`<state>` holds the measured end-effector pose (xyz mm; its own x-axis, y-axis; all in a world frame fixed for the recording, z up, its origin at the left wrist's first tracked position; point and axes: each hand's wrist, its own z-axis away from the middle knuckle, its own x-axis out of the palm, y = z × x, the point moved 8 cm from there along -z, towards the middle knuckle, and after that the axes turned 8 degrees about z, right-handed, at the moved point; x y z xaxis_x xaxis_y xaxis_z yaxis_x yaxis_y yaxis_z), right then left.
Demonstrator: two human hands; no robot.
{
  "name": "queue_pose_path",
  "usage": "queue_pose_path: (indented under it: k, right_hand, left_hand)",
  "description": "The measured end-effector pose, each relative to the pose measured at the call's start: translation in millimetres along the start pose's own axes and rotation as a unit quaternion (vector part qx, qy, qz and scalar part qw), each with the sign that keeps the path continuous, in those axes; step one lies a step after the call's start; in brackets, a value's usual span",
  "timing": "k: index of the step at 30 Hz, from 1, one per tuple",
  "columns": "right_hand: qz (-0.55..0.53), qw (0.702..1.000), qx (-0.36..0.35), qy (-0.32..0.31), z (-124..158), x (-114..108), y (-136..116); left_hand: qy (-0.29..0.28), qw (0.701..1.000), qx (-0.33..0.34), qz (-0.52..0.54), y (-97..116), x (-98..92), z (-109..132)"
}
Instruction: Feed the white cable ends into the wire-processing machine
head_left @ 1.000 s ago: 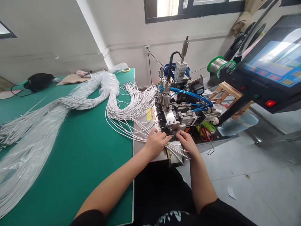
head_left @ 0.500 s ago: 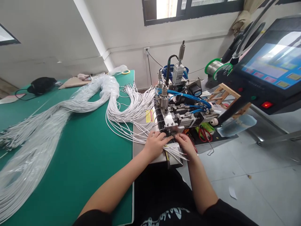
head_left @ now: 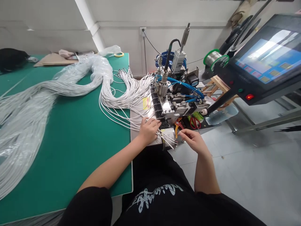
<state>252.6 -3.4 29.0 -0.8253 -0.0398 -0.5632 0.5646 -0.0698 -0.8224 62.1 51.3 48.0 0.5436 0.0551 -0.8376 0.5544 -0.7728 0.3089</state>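
My left hand [head_left: 148,129] rests curled on a fan of thin white wires [head_left: 122,97] at the front of a small soldering machine [head_left: 174,97], and its fingers press the wire ends [head_left: 168,138] down on the metal plate [head_left: 138,121]. My right hand [head_left: 191,139] hovers just right of the machine's front, with fingers pinched together near the wire tips; what they pinch is too small to make out. The long wire bundle runs back across the green table [head_left: 70,141].
A touchscreen panel [head_left: 263,59] on a stand stands at the right. A solder spool [head_left: 213,58] sits behind the machine, with red-handled scissors [head_left: 194,122] beside it. Bagged wire bundles [head_left: 21,125] cover the left of the table. Grey floor lies on the right.
My right hand has drawn back from the machine's clamp toward me. My left hand stays on the wires. The camera has tilted downward.
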Motion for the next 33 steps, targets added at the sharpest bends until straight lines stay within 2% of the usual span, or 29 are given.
queue_pose_path:
  k: [6, 13, 19, 21, 23, 27, 33]
  right_hand:
    - [0.055, 0.993, -0.06, -0.09, 18.2, 12.1, -27.9]
    - [0.053, 0.997, -0.031, -0.036, 8.1, 7.3, -30.1]
    - [0.044, 0.987, -0.048, -0.148, 5.0, 21.8, -35.7]
    - [0.035, 0.985, -0.048, -0.163, 4.1, 22.1, -35.5]
    - [0.018, 0.99, -0.036, -0.137, 0.5, 15.9, -33.9]
    - [0.002, 1.0, -0.016, -0.025, -11.2, -0.4, -29.6]
    - [-0.094, 0.988, 0.022, 0.12, -33.5, 0.3, -9.2]
  left_hand:
    - [0.013, 1.0, -0.005, 0.008, 0.0, -2.2, -0.7]
    - [0.011, 0.999, 0.046, 0.007, 7.9, -3.7, -1.2]
    - [0.022, 0.999, 0.048, 0.006, 2.9, 2.4, 1.0]
    - [0.018, 0.999, 0.048, 0.003, 2.3, 3.5, 0.7]
    - [0.017, 0.998, 0.053, 0.004, 4.2, 1.6, -0.3]
    - [0.022, 0.996, 0.079, 0.017, 13.1, -5.9, -2.5]
    - [0.031, 0.995, 0.088, 0.029, 15.9, -6.7, -2.3]
